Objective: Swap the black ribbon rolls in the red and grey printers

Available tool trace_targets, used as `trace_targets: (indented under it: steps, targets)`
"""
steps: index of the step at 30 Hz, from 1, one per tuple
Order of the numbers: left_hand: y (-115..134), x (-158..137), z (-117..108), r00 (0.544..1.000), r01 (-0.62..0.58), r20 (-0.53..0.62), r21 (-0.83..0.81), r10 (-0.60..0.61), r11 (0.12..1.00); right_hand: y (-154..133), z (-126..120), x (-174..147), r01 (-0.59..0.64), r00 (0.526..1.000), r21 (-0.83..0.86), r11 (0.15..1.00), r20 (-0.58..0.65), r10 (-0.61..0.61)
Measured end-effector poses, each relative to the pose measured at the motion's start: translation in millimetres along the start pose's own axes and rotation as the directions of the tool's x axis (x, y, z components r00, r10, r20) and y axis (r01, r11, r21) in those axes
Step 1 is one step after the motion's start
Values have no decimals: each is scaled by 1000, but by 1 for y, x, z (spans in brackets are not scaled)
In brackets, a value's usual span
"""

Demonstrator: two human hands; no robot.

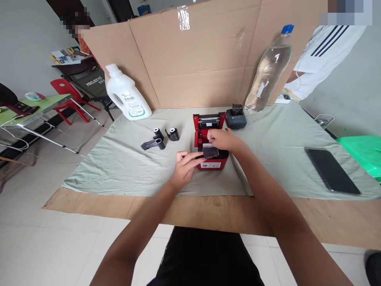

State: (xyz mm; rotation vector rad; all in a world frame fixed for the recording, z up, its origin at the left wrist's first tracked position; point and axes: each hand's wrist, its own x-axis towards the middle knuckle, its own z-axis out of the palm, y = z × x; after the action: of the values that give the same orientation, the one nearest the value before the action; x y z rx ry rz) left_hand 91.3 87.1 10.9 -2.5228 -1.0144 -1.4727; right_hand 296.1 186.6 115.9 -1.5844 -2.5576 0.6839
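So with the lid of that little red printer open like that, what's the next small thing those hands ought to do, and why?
Probably press the dark roll down into the red printer. The lid stands open, the right hand rests over the bay with its fingers at the roll, and the left hand steadies the printer's side, yet the roll seems to sit high at the front edge.

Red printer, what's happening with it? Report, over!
Left hand steadies red printer, lid open. Right hand pinches dark strip at its slot. Spare rolls lie apart, left.
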Motion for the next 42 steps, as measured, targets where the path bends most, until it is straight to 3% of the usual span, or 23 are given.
trace_targets:
  steps: [4, 8, 13, 17, 20, 22, 25, 27, 29, 33, 42]
  targets:
    - [-1, -2, -2, 998, 55, 12, -13, -55, 998, 3, -2, 1, 21, 998, -31, 999, 67, -19]
    - [0, -2, -2, 999, 36, -4, -1, -36, 999, 3, -4, 7, 11, 993, -96, 995, 114, 0]
    - [0, -2, -3, 999, 48, 11, 25, -49, 999, 2, -1, 11, 1, 996, -119, 993, 84, 9]
    - [1, -3, -5, 998, 56, -4, 59, -56, 997, 6, 2, 8, -4, 999, -40, 999, 38, 5]
    - [1, -2, -7, 993, 97, -69, 26, -95, 995, 12, -2, -2, 97, 994, 73, 993, -60, -92]
    - [0, -1, -7, 974, 174, -142, -18, -175, 985, 11, -7, -13, 243, 967, 149, 958, -117, -227]
    - [-3, 2, -7, 902, 320, -247, -165, -353, 933, -1, -15, -31, 462, 876, 226, 858, -270, -400]
    - [-6, 4, -6, 850, 362, -275, -313, -449, 878, -14, -16, -39, 555, 814, 258, 791, -365, -452]
    - [-9, 6, -7, 829, 356, -260, -438, -495, 826, -28, -12, -43, 612, 779, 298, 732, -388, -493]
    - [-13, 8, -15, 838, 351, -181, -544, -515, 762, -45, 8, -38, 642, 765, 340, 687, -347, -543]
    - [-18, 5, -21, 767, 457, -108, -601, -632, 656, -49, 31, -28, 663, 748, 334, 670, -324, -579]
